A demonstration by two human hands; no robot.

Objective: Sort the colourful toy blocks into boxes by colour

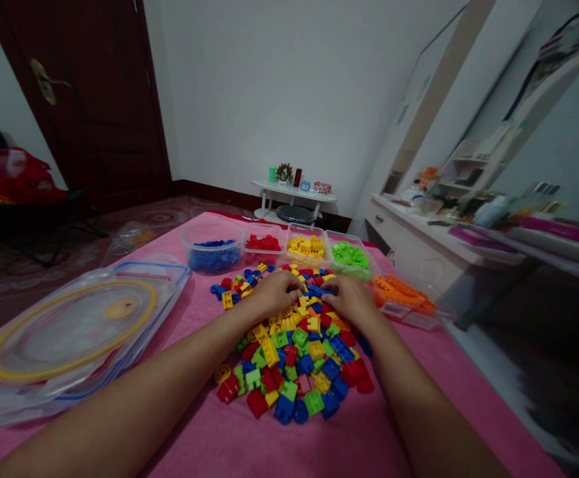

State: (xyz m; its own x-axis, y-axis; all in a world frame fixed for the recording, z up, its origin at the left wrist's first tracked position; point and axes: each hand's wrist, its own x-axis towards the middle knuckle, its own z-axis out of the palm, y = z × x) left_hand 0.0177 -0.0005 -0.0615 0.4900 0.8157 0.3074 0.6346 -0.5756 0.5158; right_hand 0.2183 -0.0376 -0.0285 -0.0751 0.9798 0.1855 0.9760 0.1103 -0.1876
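Observation:
A pile of mixed toy building blocks (299,338) in red, yellow, blue and green lies on a pink cloth. My left hand (275,293) is at the far part of the pile, its fingers curled in a pinch with a bit of blue block showing between them. Opposite it, my right hand (352,299) reaches in from the right, thumb and fingers closed at a blue block (315,291). The fingertips are small and partly hidden among the blocks. Beyond the hands stand tubs of blue blocks (214,244), red blocks (263,243), yellow blocks (306,247) and green blocks (350,255).
At the right edge of the cloth is a clear box with orange pieces (403,292). Stacked clear lids (70,332) lie on the left. A cluttered white dresser (409,232) stands to the right, and a small white shelf (294,191) is by the far wall.

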